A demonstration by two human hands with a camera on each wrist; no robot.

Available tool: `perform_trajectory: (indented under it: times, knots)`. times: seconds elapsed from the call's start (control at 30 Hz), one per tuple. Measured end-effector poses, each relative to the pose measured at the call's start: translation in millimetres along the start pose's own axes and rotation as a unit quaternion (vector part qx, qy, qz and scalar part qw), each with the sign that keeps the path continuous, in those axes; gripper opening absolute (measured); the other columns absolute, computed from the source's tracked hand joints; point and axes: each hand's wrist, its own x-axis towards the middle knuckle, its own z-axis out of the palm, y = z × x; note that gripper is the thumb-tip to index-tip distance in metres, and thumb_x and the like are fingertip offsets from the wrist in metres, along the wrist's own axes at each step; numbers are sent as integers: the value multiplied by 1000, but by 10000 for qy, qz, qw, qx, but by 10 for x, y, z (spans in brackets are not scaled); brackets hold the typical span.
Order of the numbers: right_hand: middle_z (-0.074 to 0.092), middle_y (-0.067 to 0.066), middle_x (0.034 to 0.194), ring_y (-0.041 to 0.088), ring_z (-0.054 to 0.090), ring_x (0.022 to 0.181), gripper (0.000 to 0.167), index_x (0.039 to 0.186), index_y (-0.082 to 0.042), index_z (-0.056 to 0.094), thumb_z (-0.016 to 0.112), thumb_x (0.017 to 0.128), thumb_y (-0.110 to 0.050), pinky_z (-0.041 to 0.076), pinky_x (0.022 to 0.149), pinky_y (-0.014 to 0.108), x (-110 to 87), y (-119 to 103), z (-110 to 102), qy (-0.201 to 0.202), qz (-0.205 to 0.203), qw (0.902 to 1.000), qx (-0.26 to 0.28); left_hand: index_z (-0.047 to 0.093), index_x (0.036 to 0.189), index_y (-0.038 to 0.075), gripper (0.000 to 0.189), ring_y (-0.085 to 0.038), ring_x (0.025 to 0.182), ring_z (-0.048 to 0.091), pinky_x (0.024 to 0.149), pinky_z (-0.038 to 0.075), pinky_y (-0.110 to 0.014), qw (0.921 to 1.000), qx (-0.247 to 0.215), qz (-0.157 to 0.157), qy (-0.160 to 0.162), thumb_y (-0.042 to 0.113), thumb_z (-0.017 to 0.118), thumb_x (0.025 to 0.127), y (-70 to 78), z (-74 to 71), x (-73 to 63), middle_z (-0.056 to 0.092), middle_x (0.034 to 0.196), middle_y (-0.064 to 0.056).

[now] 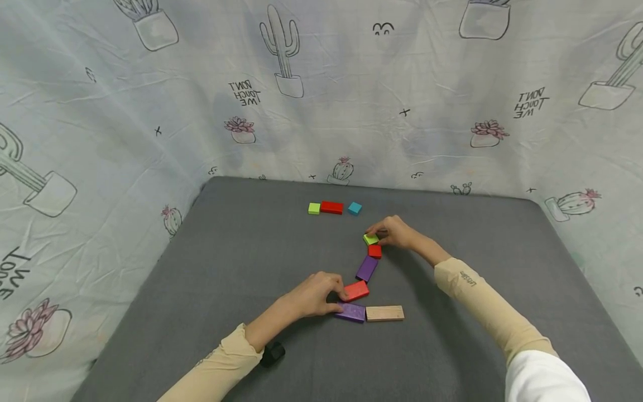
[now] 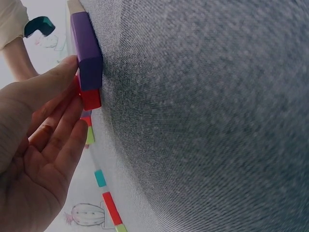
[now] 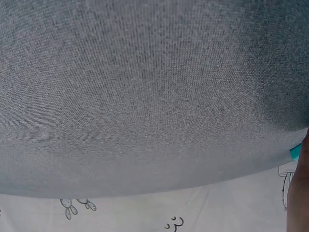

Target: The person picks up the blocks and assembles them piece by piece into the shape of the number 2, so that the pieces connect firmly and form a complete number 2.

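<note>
In the head view my left hand reaches over the left ends of two blocks. Its thumb touches a purple block, and its fingertips rest at a red block just behind. The left wrist view has the thumb against the upright purple block, the other fingers fairly straight by the red one. Farther back, my right hand pinches a lime-green block between thumb and fingers. That block sits at the far end of a bent row, behind a small red block and another purple block.
A plain wooden block lies right of the front purple block. Toward the back are a lime block, a long red block and a blue block. A black object lies beside the left forearm on the grey tabletop.
</note>
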Motion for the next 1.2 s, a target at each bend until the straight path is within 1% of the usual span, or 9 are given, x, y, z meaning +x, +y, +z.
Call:
perform_trajectory:
  times: [0.17,0.27,0.4,0.53,0.67,0.73,0.83,1.0,1.2]
  knots:
    - [60,23,123,38,55,116,43,115,7,66,75,74,12,48,90,44,2,-9,-118,102,192,9988,434,76,96,11,20,-5,90,60,83,50,-24,10000,51,-3,37,18,81,78,6,-12,-5,63,91,6]
    - [59,25,124,39,54,117,46,120,9,62,73,76,12,48,91,42,10,-22,-221,440,534,9910,1149,76,96,11,21,-5,90,60,83,50,-23,10000,79,-33,24,19,81,78,1,-17,-8,63,92,7]
    - [58,27,124,40,54,116,42,124,10,58,69,84,5,49,91,38,54,-40,-312,1263,1056,9625,2155,76,97,12,21,-5,91,60,83,49,-22,10000,68,-21,15,19,81,78,-11,-9,-11,63,92,7]
    - [59,25,124,36,56,116,40,125,7,59,67,90,-11,47,94,41,192,-80,-316,2044,1790,9389,2114,76,97,12,21,-5,91,60,83,49,-21,9999,84,38,40,20,81,78,-16,10,-16,63,92,7]
    - [59,21,126,33,52,120,47,126,3,59,72,88,-19,40,101,43,376,-105,-285,2567,2609,8997,2380,77,95,12,19,-5,90,60,82,49,-20,9998,141,88,111,20,81,77,-9,26,-23,63,91,7]
    - [59,20,127,32,51,121,48,126,3,59,74,86,-18,39,103,44,458,-102,-261,2786,2845,8794,2609,77,95,12,19,-5,90,60,82,49,-20,9997,146,129,144,19,81,77,-4,37,-22,64,92,7]
    - [59,20,127,33,52,121,49,127,4,59,74,85,-15,40,102,42,557,-87,-205,2929,3006,8646,2761,77,96,13,20,-5,90,60,81,49,-19,9996,140,156,169,19,82,77,-1,66,-23,64,92,7]
    - [59,20,127,33,49,124,52,126,4,60,78,80,-12,39,103,42,687,-113,-99,2809,3312,8620,2613,77,97,13,21,-4,89,60,80,48,-18,9998,93,100,175,20,82,77,4,109,-35,63,91,7]
    - [58,18,128,38,29,134,55,127,3,58,80,79,-13,34,107,44,846,-185,-9,1989,3702,8921,1658,76,96,13,20,-4,90,61,80,48,-17,9997,36,112,223,20,82,77,1,115,-38,64,91,7]
